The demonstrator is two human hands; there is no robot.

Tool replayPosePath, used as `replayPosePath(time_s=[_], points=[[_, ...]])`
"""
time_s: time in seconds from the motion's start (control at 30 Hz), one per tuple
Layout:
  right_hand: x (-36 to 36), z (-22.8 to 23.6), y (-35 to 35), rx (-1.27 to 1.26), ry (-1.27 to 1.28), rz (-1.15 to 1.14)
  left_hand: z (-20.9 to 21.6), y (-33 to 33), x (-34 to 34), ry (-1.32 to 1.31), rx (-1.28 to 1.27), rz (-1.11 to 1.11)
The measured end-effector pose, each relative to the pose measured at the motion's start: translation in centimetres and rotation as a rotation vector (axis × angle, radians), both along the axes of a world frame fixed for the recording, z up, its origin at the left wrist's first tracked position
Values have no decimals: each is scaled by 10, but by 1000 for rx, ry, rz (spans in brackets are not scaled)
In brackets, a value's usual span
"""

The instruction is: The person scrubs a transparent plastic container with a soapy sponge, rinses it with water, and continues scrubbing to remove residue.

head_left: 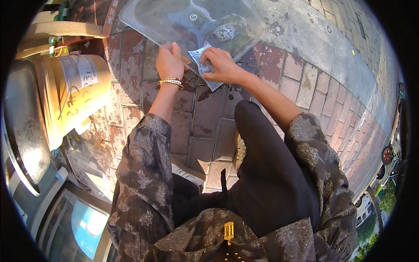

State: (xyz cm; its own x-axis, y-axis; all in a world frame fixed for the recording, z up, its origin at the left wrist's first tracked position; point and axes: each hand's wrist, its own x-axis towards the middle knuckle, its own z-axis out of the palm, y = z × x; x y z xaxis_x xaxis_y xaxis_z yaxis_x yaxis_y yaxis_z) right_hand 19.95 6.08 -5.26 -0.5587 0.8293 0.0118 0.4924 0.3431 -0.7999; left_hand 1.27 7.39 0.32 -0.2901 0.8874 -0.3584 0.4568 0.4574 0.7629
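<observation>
A clear, rectangular plastic lid or shallow tray with rounded corners is at the top of the view. Soapy water and a patch of foam lie on it. My left hand is closed around its near edge, thumb up, a beaded bracelet on the wrist. At the same edge, just to the right, my right hand grips a grey, speckled cleaning cloth. The cloth lies over the rim, one corner hanging below my fingers. My right fingertips are partly hidden by the cloth.
Wet red paving bricks lie beneath me, with a grey concrete strip beyond. To the left are stacked tan buckets, a shiny metal basin and a glass-fronted cabinet. Parked vehicles stand far right.
</observation>
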Motion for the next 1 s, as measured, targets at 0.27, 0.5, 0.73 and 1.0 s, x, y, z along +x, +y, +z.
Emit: replayPosePath(time_s=[0.27,0.5,0.73,1.0], points=[[35,9,9,119,-187,126,-10,-1,-13,-36,28,8],[-2,5,3,-48,-52,0,-11,0,-14,-20,-24,3],[30,15,18,184,-224,151,-10,-7,-17,-163,-12,102],[1,11,1,33,-174,86,-18,-12,-21,-108,15,73]])
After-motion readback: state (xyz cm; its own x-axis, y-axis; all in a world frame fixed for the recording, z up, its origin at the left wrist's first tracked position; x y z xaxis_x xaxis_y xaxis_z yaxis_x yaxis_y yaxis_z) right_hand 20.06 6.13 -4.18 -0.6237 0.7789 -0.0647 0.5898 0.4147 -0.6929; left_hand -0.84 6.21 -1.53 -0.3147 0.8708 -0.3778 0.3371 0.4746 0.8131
